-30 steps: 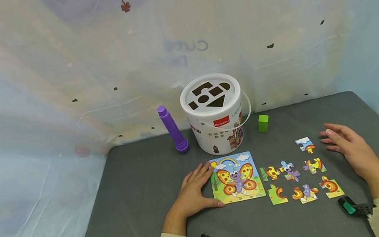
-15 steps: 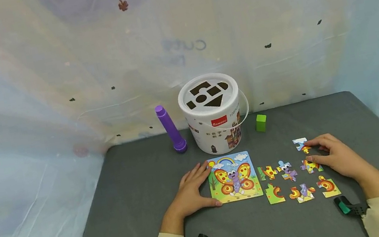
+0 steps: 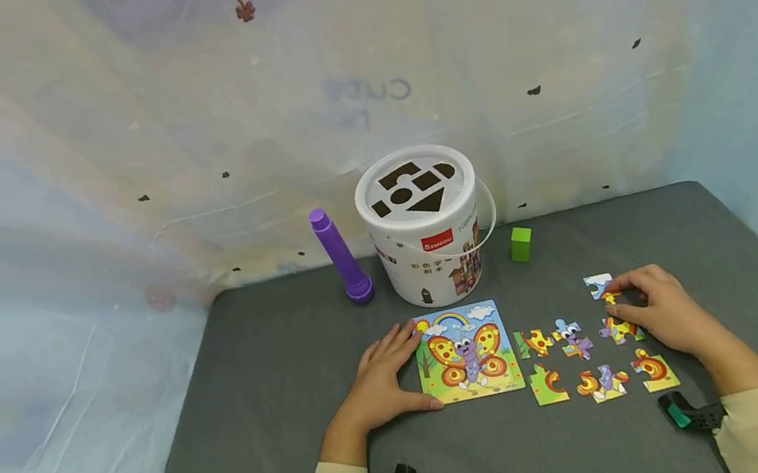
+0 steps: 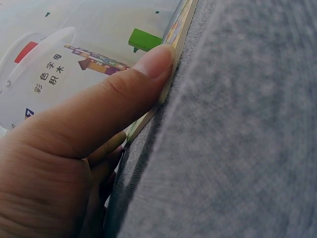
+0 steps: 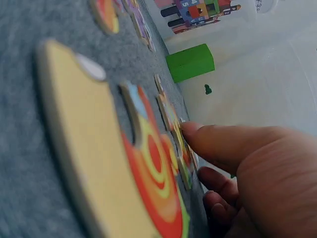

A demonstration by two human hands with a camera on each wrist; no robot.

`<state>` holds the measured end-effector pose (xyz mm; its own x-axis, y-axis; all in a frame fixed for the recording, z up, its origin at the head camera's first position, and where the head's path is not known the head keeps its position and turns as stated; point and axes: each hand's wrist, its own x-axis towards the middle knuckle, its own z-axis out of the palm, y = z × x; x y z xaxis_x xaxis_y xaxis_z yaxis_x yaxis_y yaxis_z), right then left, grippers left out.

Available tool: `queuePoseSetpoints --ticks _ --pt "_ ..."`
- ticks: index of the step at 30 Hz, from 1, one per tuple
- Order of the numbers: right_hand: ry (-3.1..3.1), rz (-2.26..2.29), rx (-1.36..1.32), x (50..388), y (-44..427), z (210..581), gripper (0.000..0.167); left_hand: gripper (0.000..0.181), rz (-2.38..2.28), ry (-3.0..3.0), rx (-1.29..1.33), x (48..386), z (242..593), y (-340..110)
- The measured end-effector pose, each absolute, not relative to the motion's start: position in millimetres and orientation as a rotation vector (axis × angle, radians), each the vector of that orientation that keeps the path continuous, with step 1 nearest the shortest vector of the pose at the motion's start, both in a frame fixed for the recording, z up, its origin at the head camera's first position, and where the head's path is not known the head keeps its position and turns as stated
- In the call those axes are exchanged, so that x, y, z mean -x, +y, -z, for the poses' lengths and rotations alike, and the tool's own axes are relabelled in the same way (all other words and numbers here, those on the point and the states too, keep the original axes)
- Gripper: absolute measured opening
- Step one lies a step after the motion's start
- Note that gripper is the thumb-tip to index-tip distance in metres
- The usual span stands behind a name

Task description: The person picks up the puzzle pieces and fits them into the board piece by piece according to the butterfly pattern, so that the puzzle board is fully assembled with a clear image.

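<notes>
Head view: a white bucket (image 3: pixel 431 274) stands behind the butterfly board (image 3: pixel 474 376), its contents hidden under a lid (image 3: pixel 451 197) with dark shape cut-outs. Well apart from the right, the left hand (image 3: pixel 381 388) rests, fingers spread, on the board's left edge. The right hand's (image 3: pixel 674 311) thumb and forefinger are at the cloud piece (image 3: pixel 596 283), right of the board; whether they pinch it, I cannot tell.
</notes>
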<state>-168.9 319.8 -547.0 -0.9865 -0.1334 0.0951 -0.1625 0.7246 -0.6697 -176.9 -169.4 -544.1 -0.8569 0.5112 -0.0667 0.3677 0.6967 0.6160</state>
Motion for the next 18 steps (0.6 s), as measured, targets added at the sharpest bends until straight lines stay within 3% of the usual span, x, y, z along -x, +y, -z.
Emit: queuePoseSetpoints --ticks 5,18 --pt "-2.908 -1.093 -0.178 169.4 315.2 545.5 0.063 0.119 -0.896 2.672 -0.701 176.5 544.5 -169.2" --pt "-2.765 -1.264 -0.040 169.8 310.2 549.0 0.046 0.121 -0.887 2.675 -0.701 177.7 545.2 -169.9"
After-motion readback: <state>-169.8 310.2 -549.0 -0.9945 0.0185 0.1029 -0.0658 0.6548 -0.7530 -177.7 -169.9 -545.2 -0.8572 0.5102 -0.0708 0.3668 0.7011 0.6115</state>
